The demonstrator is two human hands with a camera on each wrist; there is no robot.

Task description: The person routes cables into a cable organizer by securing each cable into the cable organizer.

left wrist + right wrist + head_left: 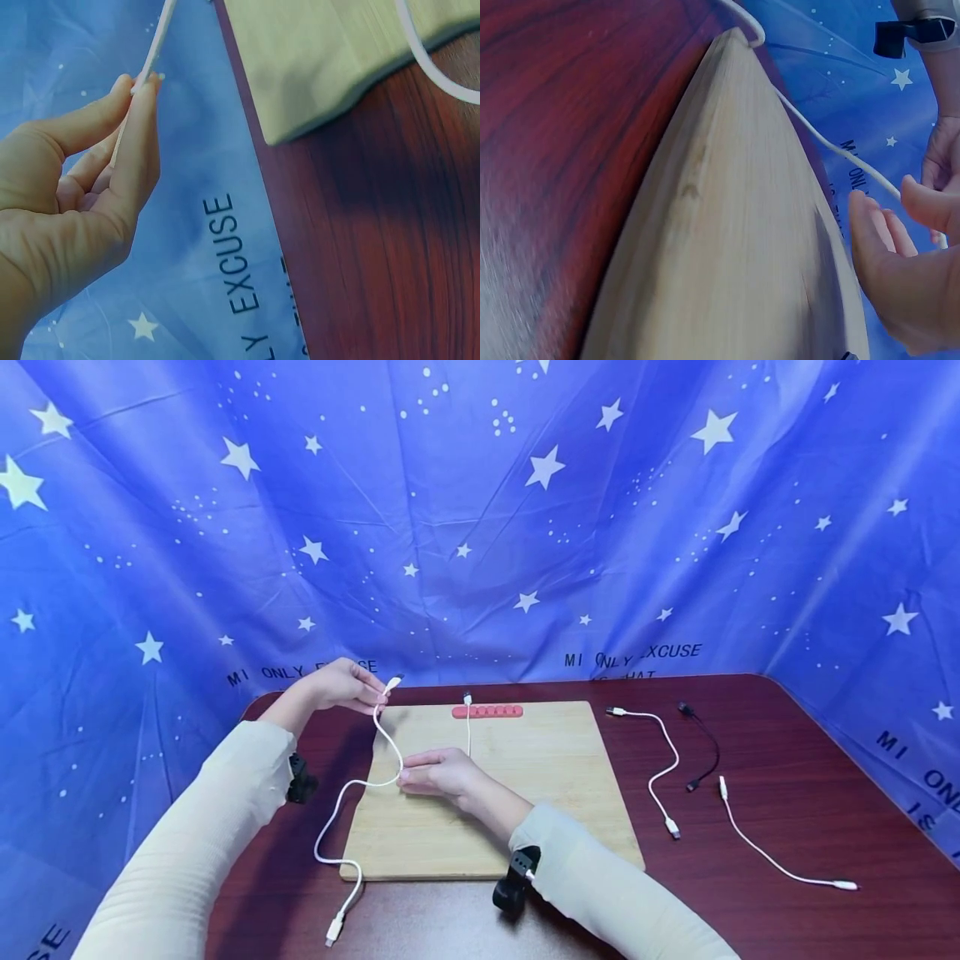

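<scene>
A long white USB cable (327,835) hangs in a wavy line over the left side of a wooden board (555,810). Near its upper plug, my left hand (347,685) pinches it between thumb and fingers; the left wrist view shows the same left hand (90,172) with the cord running up out of the fingertips. Beside the cord's middle is my right hand (442,774). In the right wrist view, thumb and fingers of that right hand (915,277) stand apart, the cord passing by them. Whether they touch it I cannot tell.
A red cable holder (498,712) sits on the board's back edge, with another white cable (469,731) at its left end. On the dark red table (795,752), to the right, lie a bent white cable (667,768), a short black cable (716,745) and a third white cable (765,856).
</scene>
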